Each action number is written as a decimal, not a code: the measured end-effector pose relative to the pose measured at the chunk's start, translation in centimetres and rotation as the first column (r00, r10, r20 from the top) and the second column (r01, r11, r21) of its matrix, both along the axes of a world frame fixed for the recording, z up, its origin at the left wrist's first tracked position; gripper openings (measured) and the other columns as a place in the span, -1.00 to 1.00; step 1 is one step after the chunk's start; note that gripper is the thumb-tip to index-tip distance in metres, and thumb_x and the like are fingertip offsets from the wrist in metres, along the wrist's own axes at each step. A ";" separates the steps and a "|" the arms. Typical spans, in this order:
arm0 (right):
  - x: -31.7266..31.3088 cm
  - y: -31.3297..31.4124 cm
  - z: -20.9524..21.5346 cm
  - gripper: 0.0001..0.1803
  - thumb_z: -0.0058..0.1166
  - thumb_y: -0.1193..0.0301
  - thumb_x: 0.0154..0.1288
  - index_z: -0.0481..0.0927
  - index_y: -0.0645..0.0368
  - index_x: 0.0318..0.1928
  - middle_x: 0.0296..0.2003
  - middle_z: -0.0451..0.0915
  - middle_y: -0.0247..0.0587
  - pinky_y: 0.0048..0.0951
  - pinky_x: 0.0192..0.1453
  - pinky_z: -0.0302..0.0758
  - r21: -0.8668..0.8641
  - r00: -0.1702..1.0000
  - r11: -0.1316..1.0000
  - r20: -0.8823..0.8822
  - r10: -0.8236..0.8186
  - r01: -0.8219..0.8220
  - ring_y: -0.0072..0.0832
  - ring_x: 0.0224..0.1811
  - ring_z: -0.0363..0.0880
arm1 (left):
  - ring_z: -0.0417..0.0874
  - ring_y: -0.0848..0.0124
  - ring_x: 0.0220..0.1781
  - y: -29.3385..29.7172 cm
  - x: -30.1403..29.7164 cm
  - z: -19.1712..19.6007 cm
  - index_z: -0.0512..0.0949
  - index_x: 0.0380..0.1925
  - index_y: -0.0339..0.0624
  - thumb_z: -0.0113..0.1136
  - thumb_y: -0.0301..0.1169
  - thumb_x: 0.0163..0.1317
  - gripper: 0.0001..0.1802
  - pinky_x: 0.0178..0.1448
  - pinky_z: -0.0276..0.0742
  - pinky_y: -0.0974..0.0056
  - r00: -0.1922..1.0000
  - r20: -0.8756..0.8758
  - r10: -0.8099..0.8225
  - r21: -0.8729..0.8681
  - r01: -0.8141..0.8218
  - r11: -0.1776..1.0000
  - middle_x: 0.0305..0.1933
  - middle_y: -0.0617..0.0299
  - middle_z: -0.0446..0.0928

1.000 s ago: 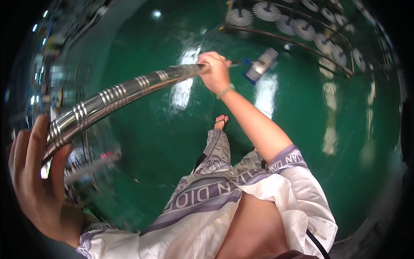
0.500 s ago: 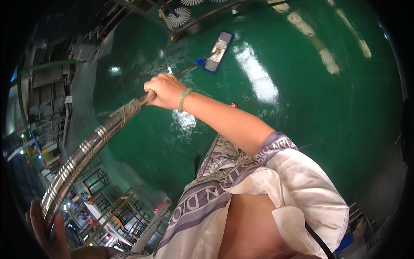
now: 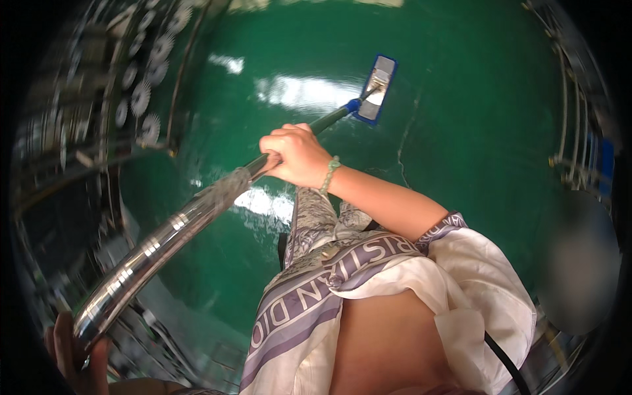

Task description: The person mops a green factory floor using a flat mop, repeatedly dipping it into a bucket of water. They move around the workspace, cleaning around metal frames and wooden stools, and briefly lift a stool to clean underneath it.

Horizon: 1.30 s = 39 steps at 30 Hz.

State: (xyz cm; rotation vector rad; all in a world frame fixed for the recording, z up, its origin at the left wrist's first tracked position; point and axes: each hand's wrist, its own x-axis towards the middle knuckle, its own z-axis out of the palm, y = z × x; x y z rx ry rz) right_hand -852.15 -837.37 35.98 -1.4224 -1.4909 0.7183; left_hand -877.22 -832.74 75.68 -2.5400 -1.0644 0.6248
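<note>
A flat mop (image 3: 155,247) with a long shiny metal pole runs slantwise from the lower left towards the upper middle. Its rectangular head (image 3: 372,108), grey with a blue rim, lies on the green floor ahead, joined to the pole by a blue fitting. My right hand (image 3: 299,155) is closed round the middle of the pole, a green bead bracelet at its wrist. Clear wrapping covers the pole just behind that hand. At the lower left, my left hand (image 3: 99,362) holds the pole's upper end, its fingers partly hidden behind it.
Glossy green floor (image 3: 461,125) with bright reflections and a thin crack spreads around the mop head. On the left stands a rack (image 3: 172,125) with several white toothed discs. A metal frame (image 3: 566,118) with a blue panel stands at the right edge.
The view has turned to the right, so the disc rack now stands at the left rather than the top. Mop head and right hand appear farther right; both hands keep their hold.
</note>
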 end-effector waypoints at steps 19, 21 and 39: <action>17.4 -32.2 -29.0 -0.56 0.31 0.26 -0.09 0.59 -0.32 -0.09 0.33 0.03 -0.10 0.01 0.36 0.02 -0.606 0.514 -0.033 0.701 -0.494 0.795 -0.08 0.36 -0.04 | 0.64 0.21 -0.48 -9.6 24.9 -41.6 0.54 -0.22 0.01 0.13 0.06 0.08 -0.57 -0.43 0.53 0.14 0.844 0.217 -0.491 -0.433 0.534 0.726 -0.51 0.15 0.58; 14.6 -28.6 -28.3 -0.61 0.32 0.22 -0.12 0.63 -0.33 -0.17 0.33 0.04 -0.08 0.05 0.32 0.04 -0.629 0.611 0.147 0.630 -0.480 0.764 -0.06 0.34 -0.03 | 0.65 0.22 -0.44 -7.4 21.6 -40.4 0.56 -0.26 0.06 0.17 0.07 0.04 -0.59 -0.37 0.52 0.15 0.889 0.183 -0.420 -0.387 0.458 0.800 -0.49 0.22 0.60; -12.3 -4.4 -8.8 -0.63 0.36 0.06 -0.20 0.53 -0.01 -0.51 -0.50 0.55 -0.34 -0.01 0.13 0.14 -0.061 0.977 0.997 -0.206 -0.063 0.052 -0.23 -0.13 0.45 | 0.60 0.53 -0.50 -12.2 -0.9 -6.3 0.61 -0.17 -0.19 0.39 -0.25 -0.02 -0.60 -0.39 0.50 0.41 0.974 0.128 0.189 -0.030 -0.187 0.982 -0.45 0.18 0.63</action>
